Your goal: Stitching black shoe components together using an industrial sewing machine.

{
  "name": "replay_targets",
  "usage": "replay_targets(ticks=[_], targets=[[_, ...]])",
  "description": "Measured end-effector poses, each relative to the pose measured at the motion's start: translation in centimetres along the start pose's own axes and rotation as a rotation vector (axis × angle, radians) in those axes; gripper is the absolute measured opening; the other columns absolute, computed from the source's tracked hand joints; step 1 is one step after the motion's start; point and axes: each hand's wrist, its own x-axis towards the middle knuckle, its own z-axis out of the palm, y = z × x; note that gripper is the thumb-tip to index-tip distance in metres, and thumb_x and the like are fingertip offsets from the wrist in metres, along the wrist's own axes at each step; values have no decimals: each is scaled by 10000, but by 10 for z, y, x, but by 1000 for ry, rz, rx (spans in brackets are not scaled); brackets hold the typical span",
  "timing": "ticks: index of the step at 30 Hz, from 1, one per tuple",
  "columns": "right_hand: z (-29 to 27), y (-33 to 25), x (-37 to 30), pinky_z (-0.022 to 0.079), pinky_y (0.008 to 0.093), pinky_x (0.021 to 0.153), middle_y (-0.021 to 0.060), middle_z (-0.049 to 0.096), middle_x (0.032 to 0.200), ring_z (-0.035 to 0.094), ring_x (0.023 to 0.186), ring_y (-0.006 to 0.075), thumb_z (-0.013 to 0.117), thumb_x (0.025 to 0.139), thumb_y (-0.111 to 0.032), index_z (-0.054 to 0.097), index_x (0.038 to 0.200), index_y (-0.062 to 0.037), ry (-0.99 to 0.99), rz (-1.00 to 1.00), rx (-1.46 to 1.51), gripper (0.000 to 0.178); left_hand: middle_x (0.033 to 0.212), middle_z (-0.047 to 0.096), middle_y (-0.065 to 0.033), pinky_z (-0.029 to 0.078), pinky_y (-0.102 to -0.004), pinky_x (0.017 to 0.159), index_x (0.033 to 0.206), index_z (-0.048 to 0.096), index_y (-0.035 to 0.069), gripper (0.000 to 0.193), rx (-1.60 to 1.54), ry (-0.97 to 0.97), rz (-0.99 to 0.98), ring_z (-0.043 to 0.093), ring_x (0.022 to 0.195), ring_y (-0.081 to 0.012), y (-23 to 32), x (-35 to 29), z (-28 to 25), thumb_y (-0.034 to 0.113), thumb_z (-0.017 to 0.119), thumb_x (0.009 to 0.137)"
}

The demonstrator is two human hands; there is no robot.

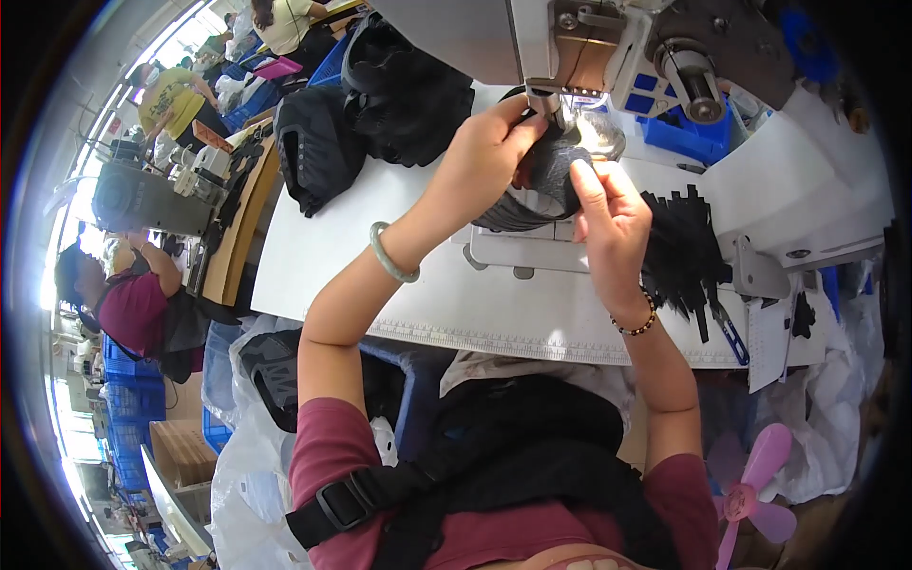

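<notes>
see first a white tabletop (427,294), broad across the middle and bowed toward the near edge. find above it the pale head of a sewing machine (456,38), reaching down to the work. spot beyond the left arm a heap of black fabric pieces (404,95). notice at far left a co-worker (133,309) in a maroon top, well apart from the work. see a folded black piece (318,147) with a row of small holes, lying just left of the heap. look right for a bundle of black strips (679,252), spread on the tabletop near the right wrist, and lower down for a pink fan (750,503).

locate a dark fabric piece (556,176), curved like a band, under the machine head and between both hands; cannot tell whether pierced by the needle. see the right hand (613,214) clamped on its right edge, thumb on top and fingers curled beneath. see the left hand (489,152) clamped on its far left part, thumb and forefinger close together; cannot make out every fingertip.

note a blue-handled tool (730,334) at the tabletop's near edge, just below the strips, then a pale green bangle (385,255) on the left forearm and a thin beaded bracelet (641,318) on the right wrist.
</notes>
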Motion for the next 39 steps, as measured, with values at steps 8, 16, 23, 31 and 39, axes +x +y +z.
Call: replay_targets(ticks=[8,16,23,31,39], targets=[[-3,3,6,309,168,423,-38,527,602,440,468,7,582,899,-85,592,775,-1,47,-22,-65,150,634,507,7,381,-219,494,864,555,-15,206,-68,13,15,434,537,-54,-14,13,3,143,460,957],[-4,7,9,326,169,413,-16,535,597,446,448,14,579,893,-60,595,779,14,38,-89,-45,137,641,513,-1,367,-210,505,845,562,-36,203,-72,-47,-57,437,549,-51,-14,19,-1,115,467,942],[-5,8,6,314,165,408,-30,538,606,435,448,10,586,889,-56,616,813,9,-12,-108,-88,104,665,504,26,355,-198,521,856,582,-24,173,-196,-48,37,442,592,-38,-25,21,-1,95,487,936],[1,14,-3,314,166,478,-69,505,601,383,561,-12,620,871,-58,626,781,27,91,-204,-162,123,690,527,13,357,-199,538,1107,540,15,205,-235,27,114,414,612,-38,-36,16,7,119,531,931],[-78,-15,-4,389,174,456,-28,604,627,484,514,12,625,866,-187,666,901,-41,157,-32,-448,155,926,595,-54,441,-217,699,1080,519,-3,286,-294,-6,209,555,796,-102,-23,-5,6,69,636,829]])
